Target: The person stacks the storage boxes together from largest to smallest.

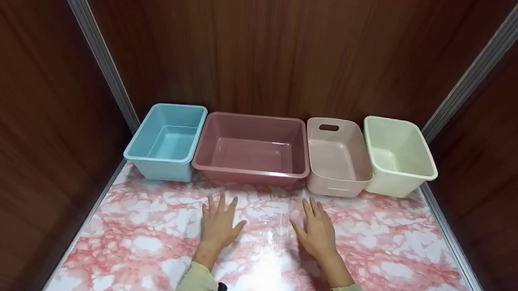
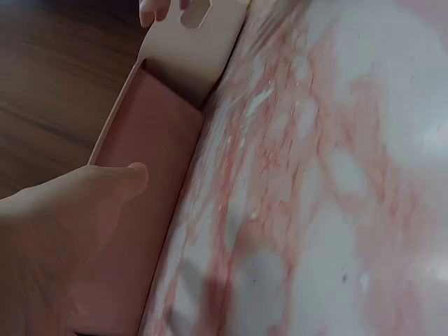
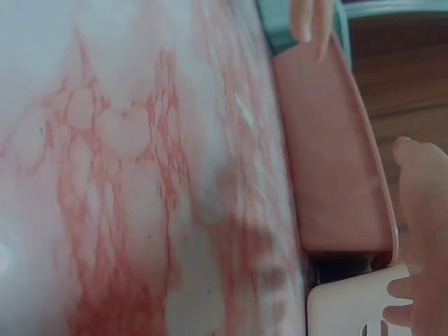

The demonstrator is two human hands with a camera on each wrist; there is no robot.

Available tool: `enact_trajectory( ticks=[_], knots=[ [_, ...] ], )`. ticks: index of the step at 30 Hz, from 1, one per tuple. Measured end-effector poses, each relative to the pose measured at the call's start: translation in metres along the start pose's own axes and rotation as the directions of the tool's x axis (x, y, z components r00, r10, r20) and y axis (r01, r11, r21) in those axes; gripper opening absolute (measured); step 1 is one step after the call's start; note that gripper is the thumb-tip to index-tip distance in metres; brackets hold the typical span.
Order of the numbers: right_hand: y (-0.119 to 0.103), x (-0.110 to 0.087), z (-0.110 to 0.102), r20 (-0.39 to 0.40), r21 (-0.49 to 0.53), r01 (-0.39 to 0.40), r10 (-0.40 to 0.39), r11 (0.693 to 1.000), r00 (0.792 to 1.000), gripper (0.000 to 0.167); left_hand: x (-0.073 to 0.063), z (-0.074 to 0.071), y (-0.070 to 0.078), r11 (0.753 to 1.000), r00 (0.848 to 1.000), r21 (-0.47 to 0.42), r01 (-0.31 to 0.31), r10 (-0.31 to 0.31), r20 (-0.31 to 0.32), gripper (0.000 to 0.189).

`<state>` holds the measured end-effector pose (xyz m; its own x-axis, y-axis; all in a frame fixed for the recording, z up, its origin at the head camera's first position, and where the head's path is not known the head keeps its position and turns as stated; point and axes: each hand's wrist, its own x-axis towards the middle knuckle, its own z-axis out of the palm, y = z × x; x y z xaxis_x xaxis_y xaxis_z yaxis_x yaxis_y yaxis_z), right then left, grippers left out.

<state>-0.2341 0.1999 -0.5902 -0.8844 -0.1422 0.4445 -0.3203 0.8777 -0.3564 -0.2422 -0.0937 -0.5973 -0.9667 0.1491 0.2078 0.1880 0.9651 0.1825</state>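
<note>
Standing open-topped: blue bin [image 1: 164, 170], maroon basin [image 1: 252, 177], pink basket [image 1: 335, 187], cream bin [image 1: 392, 185]; left grip [image 1: 219, 226], right grip [image 1: 319, 232] splayed, empty.

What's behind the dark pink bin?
A brown wood-grain wall rises behind the dark pink bin; the bin hides the wall's foot, so anything low behind it can't be seen.

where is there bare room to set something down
Bare tabletop: between the left hand and right hand, and outward from each toward the side walls. Crowded: along the back wall, where the blue bin, dark pink bin, light pink bin and pale green bin line up.
</note>
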Motion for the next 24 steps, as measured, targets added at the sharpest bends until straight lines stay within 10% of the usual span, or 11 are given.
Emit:
enact_trajectory(
  ticks=[13, 19, 24],
  knots=[
    [0.002, 0.028, 0.008, -0.356, 0.103, 0.169, -0.122, 0.980, 0.927, 0.031, 0.017, -0.011, -0.036, 0.995, 0.999, 0.095, 0.027, -0.024, -0.025, 0.080],
    [0.002, 0.042, 0.013, -0.377, 0.274, 0.082, 0.028, 0.958, 0.926, 0.019, 0.024, -0.014, -0.055, 0.993, 0.999, 0.108, 0.043, -0.040, -0.026, 0.080],
    [-0.003, 0.048, 0.013, -0.308, 0.525, -0.039, 0.232, 0.850, 0.922, 0.016, 0.029, -0.016, -0.071, 0.994, 0.996, 0.071, 0.081, -0.083, 0.022, 0.083]
  ],
)
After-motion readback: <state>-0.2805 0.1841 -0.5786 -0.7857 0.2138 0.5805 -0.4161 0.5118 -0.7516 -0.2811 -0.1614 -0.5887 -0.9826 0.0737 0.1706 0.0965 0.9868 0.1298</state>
